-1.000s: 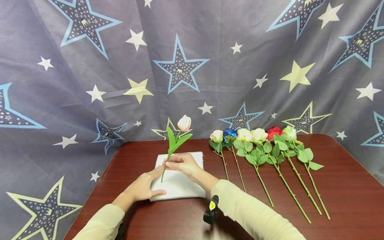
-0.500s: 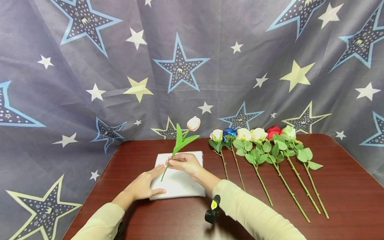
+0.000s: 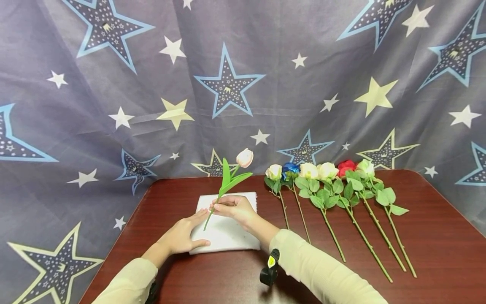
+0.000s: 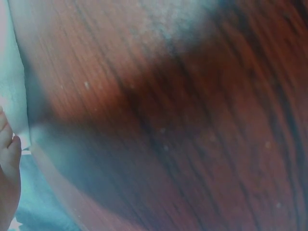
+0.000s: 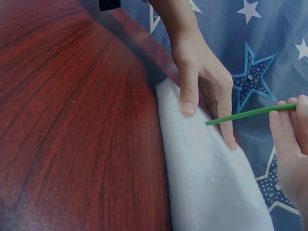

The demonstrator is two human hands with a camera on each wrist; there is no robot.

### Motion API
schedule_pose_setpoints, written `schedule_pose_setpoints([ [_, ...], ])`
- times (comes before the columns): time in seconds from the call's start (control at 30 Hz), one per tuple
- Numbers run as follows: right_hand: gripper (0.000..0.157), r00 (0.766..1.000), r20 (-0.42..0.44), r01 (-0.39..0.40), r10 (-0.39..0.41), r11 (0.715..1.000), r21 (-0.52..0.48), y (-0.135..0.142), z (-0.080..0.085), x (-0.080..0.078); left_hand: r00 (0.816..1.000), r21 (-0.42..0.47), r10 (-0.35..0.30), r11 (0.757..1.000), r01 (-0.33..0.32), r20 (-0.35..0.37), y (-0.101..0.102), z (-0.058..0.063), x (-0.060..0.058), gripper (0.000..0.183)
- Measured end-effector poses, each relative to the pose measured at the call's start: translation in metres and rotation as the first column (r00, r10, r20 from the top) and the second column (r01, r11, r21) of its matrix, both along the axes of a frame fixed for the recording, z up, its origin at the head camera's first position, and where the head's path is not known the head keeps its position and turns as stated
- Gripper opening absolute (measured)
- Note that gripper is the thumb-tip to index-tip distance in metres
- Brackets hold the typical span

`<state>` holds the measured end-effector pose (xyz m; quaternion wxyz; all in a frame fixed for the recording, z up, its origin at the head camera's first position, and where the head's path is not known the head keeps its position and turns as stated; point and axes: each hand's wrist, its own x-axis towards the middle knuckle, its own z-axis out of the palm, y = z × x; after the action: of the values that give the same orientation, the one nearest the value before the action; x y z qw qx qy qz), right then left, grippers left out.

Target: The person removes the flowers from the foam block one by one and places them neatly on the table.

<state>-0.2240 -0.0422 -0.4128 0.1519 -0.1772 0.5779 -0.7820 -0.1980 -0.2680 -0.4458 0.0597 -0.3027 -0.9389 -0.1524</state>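
Observation:
A tulip [image 3: 244, 158] with a pale pink head, two green leaves and a thin green stem [image 5: 245, 114] leans to the right. My right hand [image 3: 236, 210] pinches the stem between thumb and fingers. Below it lies a thick white foam block [image 3: 233, 236] on the table. The stem's lower end is over the block's left part; whether it touches the surface I cannot tell. My left hand [image 3: 182, 234] rests on the block's left side, fingers extended and thumb apart, also seen in the right wrist view. Only an edge of a hand [image 4: 8, 168] shows in the left wrist view.
On the right of the brown table [image 3: 182, 278] lies a row of long-stemmed roses: white ones, a blue rose [image 3: 291, 169] and a red rose [image 3: 346, 167] among them. A grey star-patterned curtain [image 3: 265, 101] hangs behind the table.
Between one second and half a second ago the tulip's head tilted to the right with my right hand. Since then hardly anything has moved, and the left hand stays on the foam block.

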Motion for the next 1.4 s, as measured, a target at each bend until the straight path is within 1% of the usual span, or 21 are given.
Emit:
schedule_pose_setpoints([
  [0.17, 0.032, 1.0, -0.011, -0.004, 0.004, 1.0, -0.009, -0.001, 0.0, 0.001, 1.0, -0.006, 0.013, 1.0, -0.013, 0.024, -0.001, 0.001, 0.0, 0.087],
  [0.3, 0.033, 1.0, -0.011, 0.008, -0.008, 1.0, -0.017, -0.001, 0.002, 0.003, 1.0, -0.003, 0.012, 1.0, -0.012, 0.025, 0.0, 0.0, 0.0, 0.087],
  [0.53, 0.031, 0.997, -0.063, 0.037, -0.04, 0.998, -0.058, 0.002, 0.001, 0.002, 1.0, -0.012, 0.008, 1.0, -0.008, 0.017, 0.001, 0.003, 0.0, 0.087],
  [0.77, 0.03, 0.997, -0.016, 0.074, -0.075, 0.997, -0.03, 0.009, 0.007, 0.002, 1.0, -0.009, 0.013, 1.0, -0.013, 0.025, 0.001, 0.003, 0.0, 0.085],
  [0.87, 0.03, 0.993, 0.012, 0.12, -0.12, 0.991, -0.05, 0.013, 0.009, -0.001, 1.0, -0.002, 0.011, 1.0, -0.011, 0.026, 0.001, 0.003, 0.001, 0.084],
  [1.03, 0.031, 0.974, 0.099, 0.214, -0.203, 0.969, -0.121, 0.028, 0.011, -0.01, 1.0, 0.0, 0.015, 1.0, -0.015, 0.02, 0.001, 0.001, 0.001, 0.084],
  [1.17, 0.027, 0.965, 0.135, 0.244, -0.226, 0.96, -0.136, 0.048, 0.01, -0.014, 1.0, 0.012, 0.016, 1.0, -0.016, 0.013, 0.0, -0.001, 0.002, 0.083],
  [1.27, 0.026, 0.963, 0.136, 0.248, -0.231, 0.961, -0.124, 0.066, 0.009, -0.016, 1.0, 0.023, 0.011, 1.0, -0.011, 0.005, 0.0, -0.003, 0.002, 0.083],
  [1.33, 0.029, 0.961, 0.143, 0.252, -0.238, 0.963, -0.097, 0.078, 0.008, -0.017, 1.0, 0.029, 0.011, 1.0, -0.011, 0.005, 0.0, -0.002, 0.002, 0.083],
  [1.4, 0.035, 0.962, 0.132, 0.247, -0.239, 0.968, -0.05, 0.09, 0.008, -0.018, 1.0, 0.03, 0.015, 0.999, -0.015, 0.006, 0.0, -0.001, 0.002, 0.084],
])
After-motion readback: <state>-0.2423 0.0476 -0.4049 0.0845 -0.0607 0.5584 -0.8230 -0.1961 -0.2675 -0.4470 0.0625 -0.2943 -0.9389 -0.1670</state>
